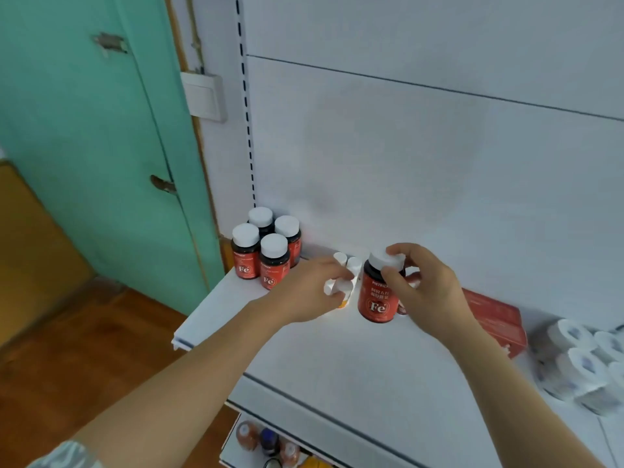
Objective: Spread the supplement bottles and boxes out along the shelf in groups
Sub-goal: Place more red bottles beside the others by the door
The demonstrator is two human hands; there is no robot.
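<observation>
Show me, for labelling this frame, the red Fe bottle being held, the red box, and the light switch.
Held Fe bottle (377,298): head view, red label.
Red box (496,319): head view, top face.
Light switch (202,96): head view, white front plate.

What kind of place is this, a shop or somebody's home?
Probably a small shop or pharmacy stockroom. A white slotted retail shelf holds four matching Fe bottles in a group, a red box and wrapped white packs.

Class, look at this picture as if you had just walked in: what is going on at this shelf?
A person is sorting supplements on a white shelf. The right hand grips a red Fe bottle by its white cap. The left hand holds small white-capped bottles beside it. Four matching Fe bottles already stand grouped at the shelf's left end; a red box lies to the right.
</observation>
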